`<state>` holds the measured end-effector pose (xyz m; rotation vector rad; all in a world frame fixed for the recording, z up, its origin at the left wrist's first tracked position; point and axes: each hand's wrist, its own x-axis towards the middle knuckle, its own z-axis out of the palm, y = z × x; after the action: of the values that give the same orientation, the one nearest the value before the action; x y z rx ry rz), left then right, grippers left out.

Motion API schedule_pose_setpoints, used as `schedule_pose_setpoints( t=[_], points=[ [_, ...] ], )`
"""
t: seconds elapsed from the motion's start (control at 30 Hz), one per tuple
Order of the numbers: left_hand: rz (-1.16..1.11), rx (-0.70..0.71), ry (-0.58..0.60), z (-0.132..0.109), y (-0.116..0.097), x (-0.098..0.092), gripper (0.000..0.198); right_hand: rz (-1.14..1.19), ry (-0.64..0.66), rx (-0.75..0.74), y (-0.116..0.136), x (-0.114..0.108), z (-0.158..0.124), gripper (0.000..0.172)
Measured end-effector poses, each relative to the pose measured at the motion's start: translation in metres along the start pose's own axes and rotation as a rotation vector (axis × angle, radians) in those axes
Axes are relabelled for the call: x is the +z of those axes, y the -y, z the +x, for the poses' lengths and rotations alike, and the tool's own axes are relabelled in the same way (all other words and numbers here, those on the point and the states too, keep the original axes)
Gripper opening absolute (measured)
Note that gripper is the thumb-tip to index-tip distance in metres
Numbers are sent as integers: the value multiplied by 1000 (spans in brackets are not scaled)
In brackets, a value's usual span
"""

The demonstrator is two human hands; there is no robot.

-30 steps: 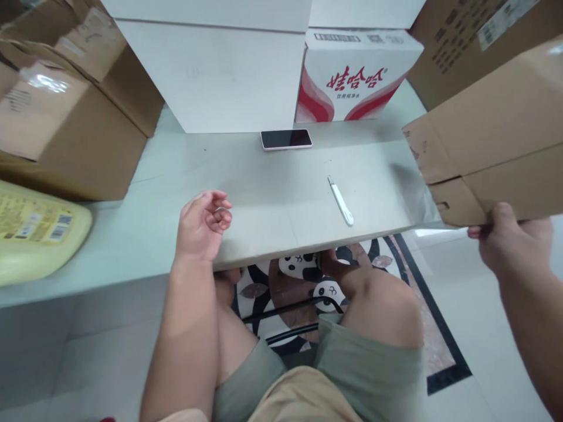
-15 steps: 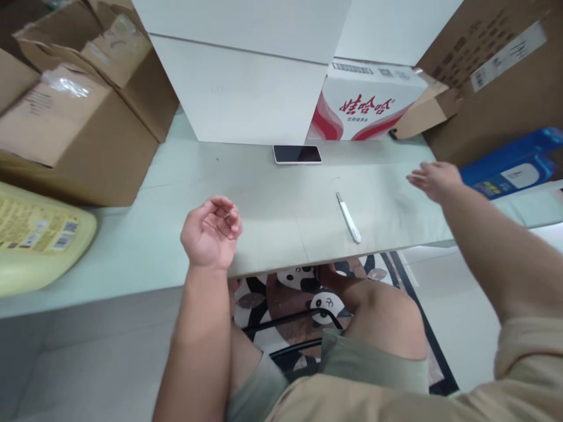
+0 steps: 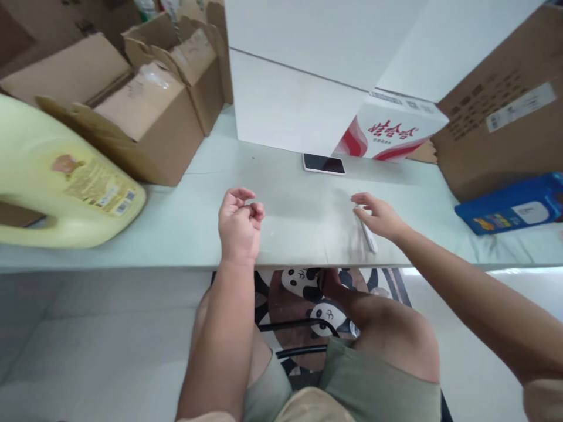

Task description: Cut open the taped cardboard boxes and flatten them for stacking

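Observation:
My left hand (image 3: 241,225) is raised above the table's front part, palm turned up, fingers loosely curled and apart, holding nothing. Over the right part of the table, my right hand (image 3: 378,215) hovers above a slim white-handled knife (image 3: 370,239), its thumb and fingers apart. The hand partly covers the knife's upper end; no grip on it shows. A phone (image 3: 324,164) with a dark screen lies farther back, against the white boxes.
Large white boxes (image 3: 299,105) and a red-and-white carton (image 3: 391,132) stand at the back of the pale green table (image 3: 281,246). Cardboard boxes (image 3: 162,135) and a yellow jug (image 3: 101,193) are at left. A blue bottle (image 3: 505,208) and brown carton (image 3: 505,105) are at right.
My right hand has moved left from beside the blue bottle to over the knife. My left hand has turned slightly and its fingers have shifted. The whole view has swung to the left.

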<state>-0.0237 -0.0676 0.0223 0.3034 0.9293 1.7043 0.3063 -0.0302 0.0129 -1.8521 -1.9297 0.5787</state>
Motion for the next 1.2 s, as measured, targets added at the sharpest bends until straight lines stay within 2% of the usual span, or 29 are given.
schedule_pose_setpoints(
  t=[0.07,0.13,0.2,0.27,0.33,0.4,0.47,0.5,0.53,0.6,0.67,0.73,0.77,0.83,0.87,0.9,0.93,0.97,1.03,1.1,1.2],
  points=[
    [-23,91,-15,-2,-7,-4,34,-7,86,-170,53,31,19,33],
    [-47,215,22,-4,-19,-11,27,5,154,-354,112,64,37,35],
    [-95,340,78,-6,-32,-19,20,11,216,-633,177,93,54,37],
    [-141,439,81,-8,-46,-29,14,26,247,-822,243,117,67,39],
    [-148,478,3,-6,-55,-38,12,12,293,-905,303,137,79,39],
    [-127,458,-94,-4,-61,-46,23,-17,334,-906,350,154,88,40],
    [-95,430,-159,-2,-63,-52,29,-50,343,-899,377,165,95,44],
    [-82,436,-183,-1,-64,-55,30,-51,327,-880,383,169,97,44],
    [-69,457,-209,-1,-66,-57,30,-43,300,-854,382,170,98,43],
    [-50,534,-274,-1,-69,-62,29,-5,214,-776,363,164,93,37],
    [-53,607,-342,-1,-73,-67,26,51,98,-711,325,151,79,29],
    [-60,620,-372,-1,-76,-73,22,223,-68,-668,275,131,56,17],
    [-65,611,-382,0,-76,-74,20,306,-141,-664,249,120,41,18],
    [-59,591,-392,2,-73,-75,13,509,-304,-727,201,97,7,35],
    [-53,601,-397,4,-70,-73,8,553,-359,-744,180,86,-12,46],
    [-43,610,-389,6,-65,-70,4,528,-412,-752,163,74,-30,50],
    [-34,616,-359,7,-60,-66,8,430,-441,-742,148,64,-47,44],
    [-29,615,-302,9,-54,-60,14,318,-417,-713,136,54,-62,36],
    [-11,584,-141,10,-41,-48,27,229,-402,-706,117,38,-86,23],
    [29,533,0,8,-27,-35,37,254,-397,-688,102,28,-101,19],
    [116,508,147,0,-6,-17,55,338,-416,-612,81,24,-107,14]
  ],
)
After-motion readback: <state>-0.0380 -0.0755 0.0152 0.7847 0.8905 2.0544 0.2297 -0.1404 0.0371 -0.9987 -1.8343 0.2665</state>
